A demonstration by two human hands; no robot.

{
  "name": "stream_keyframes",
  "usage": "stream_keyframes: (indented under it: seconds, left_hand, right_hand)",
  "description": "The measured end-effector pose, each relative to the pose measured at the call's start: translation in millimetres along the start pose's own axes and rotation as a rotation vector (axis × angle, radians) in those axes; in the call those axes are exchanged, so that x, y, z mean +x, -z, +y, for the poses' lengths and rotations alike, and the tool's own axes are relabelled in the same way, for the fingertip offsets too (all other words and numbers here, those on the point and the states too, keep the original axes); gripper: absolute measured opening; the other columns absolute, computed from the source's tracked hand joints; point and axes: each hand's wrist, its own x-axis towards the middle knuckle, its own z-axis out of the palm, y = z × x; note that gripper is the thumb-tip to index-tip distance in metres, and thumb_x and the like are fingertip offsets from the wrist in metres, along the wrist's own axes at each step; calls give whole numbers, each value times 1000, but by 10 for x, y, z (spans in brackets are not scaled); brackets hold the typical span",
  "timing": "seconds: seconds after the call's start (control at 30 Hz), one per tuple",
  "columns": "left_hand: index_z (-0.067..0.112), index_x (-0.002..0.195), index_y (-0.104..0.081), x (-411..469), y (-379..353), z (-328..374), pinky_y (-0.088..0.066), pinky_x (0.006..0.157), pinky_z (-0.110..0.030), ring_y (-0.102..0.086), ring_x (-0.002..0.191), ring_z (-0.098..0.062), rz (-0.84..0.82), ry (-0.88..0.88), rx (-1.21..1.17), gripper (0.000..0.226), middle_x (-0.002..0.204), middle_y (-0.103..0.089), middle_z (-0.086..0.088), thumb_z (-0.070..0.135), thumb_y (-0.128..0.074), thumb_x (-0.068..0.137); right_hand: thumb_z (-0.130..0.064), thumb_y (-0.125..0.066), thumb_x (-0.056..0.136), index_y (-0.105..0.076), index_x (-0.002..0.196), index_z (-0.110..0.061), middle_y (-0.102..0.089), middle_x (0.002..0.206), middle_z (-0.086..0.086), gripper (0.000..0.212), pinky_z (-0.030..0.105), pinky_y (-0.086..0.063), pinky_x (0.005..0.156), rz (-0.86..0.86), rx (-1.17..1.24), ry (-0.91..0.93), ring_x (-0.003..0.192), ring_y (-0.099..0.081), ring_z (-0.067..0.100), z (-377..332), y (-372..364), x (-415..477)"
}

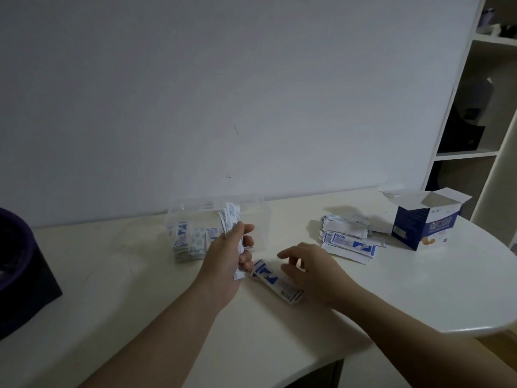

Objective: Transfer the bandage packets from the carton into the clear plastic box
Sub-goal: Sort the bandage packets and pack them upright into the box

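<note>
— Head view: what has the left hand (228, 256) got?
— It grips a sheaf of packets (232, 215) by the clear plastic box (258, 217); right hand (310, 271), fingers loose, spreads over a small stack (272, 278) on the table (419, 292), carton (419, 229) well apart

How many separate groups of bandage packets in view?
4: a row in the clear box, a bundle in the left hand, a stack by the right hand, a heap beside the carton. Carton interior hidden.
</note>
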Motion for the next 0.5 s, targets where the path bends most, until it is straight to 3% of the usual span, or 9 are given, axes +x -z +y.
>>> stream_keyframes:
  seconds: [0.13,0.2,0.3,0.37,0.43,0.5]
  left_hand:
    - [11,92,-56,-8,-5,-17,-27,36,-15,-29,37,-3,-81,-6,84,19,61,-42,2,17,-40,99]
    - [11,92,-57,-45,-31,-52,-30,40,-17,-33,43,-6,-137,16,140,16,58,-44,4,16,-42,99]
    - [10,92,-57,-126,-95,-79,-32,48,-21,-34,52,-11,-238,74,118,15,58,-44,3,15,-44,98]
    - [10,88,-57,-160,-128,-62,-34,45,-21,-34,52,-11,-273,101,102,16,59,-42,1,13,-45,97]
    - [9,85,-55,-164,-133,-59,-36,45,-22,-35,54,-13,-299,117,100,15,62,-42,-2,13,-47,96]
    - [8,85,-54,-154,-117,-69,-38,51,-26,-37,59,-17,-343,124,135,13,67,-43,-5,15,-48,95]
  right_hand:
    - [-38,-58,88,-46,132,-31,-57,112,-12,46,24,-50,83,188,363,-23,94,-55,0,-6,181,16]
    - [-40,-67,81,-28,142,-38,-42,134,-13,72,26,-49,92,126,510,96,112,-49,0,-96,254,-1]
    - [-46,-82,61,8,146,-41,2,153,-21,124,22,-32,108,-56,279,298,140,-17,1,-233,281,-13]
    - [-53,-84,53,26,139,-44,20,152,-21,140,23,-25,110,-82,84,364,143,-3,6,-277,266,4]
    - [-54,-85,52,28,138,-44,17,153,-17,143,31,-35,109,-57,9,381,144,-11,14,-300,246,23]
    - [-50,-85,54,21,143,-42,3,153,-11,139,33,-47,99,-31,-21,407,135,-29,17,-311,243,35]
